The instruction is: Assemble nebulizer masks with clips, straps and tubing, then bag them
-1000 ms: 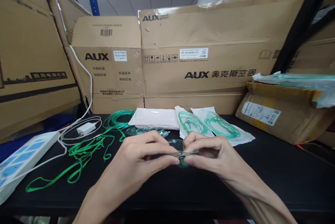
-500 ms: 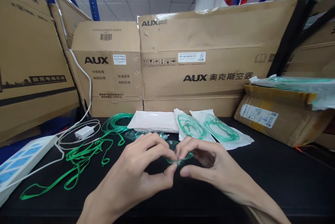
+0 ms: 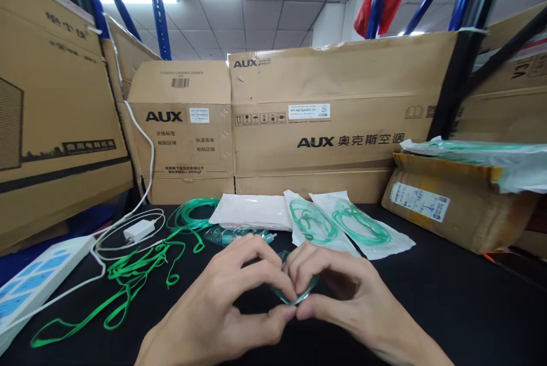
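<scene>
Translucent green-tinted piece [image 3: 306, 293] is sitting between our fingertips, above the near middle of the black table [image 3: 470, 309], and our hands are hiding much of it. Our left hand [image 3: 241, 292] is pinching its near rim between thumb and forefinger, while our right hand [image 3: 344, 280] is closing on the same rim just beside, fingers curling inside and thumb outside. As for progress, we are judging that the handling of this rim is still under way; whether anything is fastened there, we are not managing to tell. Loose green straps [image 3: 123, 268] are lying apart on our left, seemingly unattached to the piece. Just beyond our hands, a clear greenish item [image 3: 228, 236] is lying near coiled green tubing [image 3: 188, 206] and a white packet [image 3: 250, 210]. Two packs, left [image 3: 314, 220] and right [image 3: 363, 229], are holding more tubing. Farther out, AUX cartons [image 3: 265, 155] are standing behind everything.
</scene>
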`<state>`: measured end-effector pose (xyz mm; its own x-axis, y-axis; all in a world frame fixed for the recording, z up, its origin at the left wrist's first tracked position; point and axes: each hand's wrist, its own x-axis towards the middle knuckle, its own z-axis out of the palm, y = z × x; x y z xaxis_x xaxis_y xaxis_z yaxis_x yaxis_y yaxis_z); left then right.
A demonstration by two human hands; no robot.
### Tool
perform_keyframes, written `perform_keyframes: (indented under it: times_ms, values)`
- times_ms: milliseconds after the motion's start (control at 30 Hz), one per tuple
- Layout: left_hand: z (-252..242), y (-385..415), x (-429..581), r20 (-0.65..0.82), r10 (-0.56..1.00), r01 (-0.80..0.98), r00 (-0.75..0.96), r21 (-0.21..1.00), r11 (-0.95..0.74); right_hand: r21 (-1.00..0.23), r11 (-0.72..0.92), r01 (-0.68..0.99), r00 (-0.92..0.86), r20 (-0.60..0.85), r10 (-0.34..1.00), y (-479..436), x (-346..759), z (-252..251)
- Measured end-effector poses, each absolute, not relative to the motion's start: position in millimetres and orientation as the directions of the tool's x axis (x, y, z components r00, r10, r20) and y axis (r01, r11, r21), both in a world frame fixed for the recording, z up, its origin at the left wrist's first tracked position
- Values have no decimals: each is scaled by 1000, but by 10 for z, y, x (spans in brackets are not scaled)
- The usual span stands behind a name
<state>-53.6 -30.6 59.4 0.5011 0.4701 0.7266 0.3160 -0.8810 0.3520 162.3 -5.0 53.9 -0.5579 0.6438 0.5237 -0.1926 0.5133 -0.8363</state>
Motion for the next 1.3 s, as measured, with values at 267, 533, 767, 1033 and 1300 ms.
perform_keyframes:
  times_ms: [267, 533, 767, 1033, 1300]
  values:
    - [588, -245, -565, 694, 529, 217, 488, 490, -844, -799, 571, -187, -573, 561, 597, -81, 1612, 574]
    - [563, -235, -553, 685, 546, 180, 482, 533, -827, -695, 716, -63, -559, 619, 551, -131, 1618, 584]
    - [541, -213, -548, 645, 581, 141, 496, 601, -787, -638, 765, -88, -564, 665, 489, -126, 1590, 575]
    - [537, -199, -530, 649, 595, 129, 475, 617, -776, -647, 752, -129, -550, 678, 489, -132, 1551, 569]
    - [529, -171, -537, 697, 582, 111, 419, 597, -795, -728, 680, -91, -555, 604, 572, -128, 1574, 540]
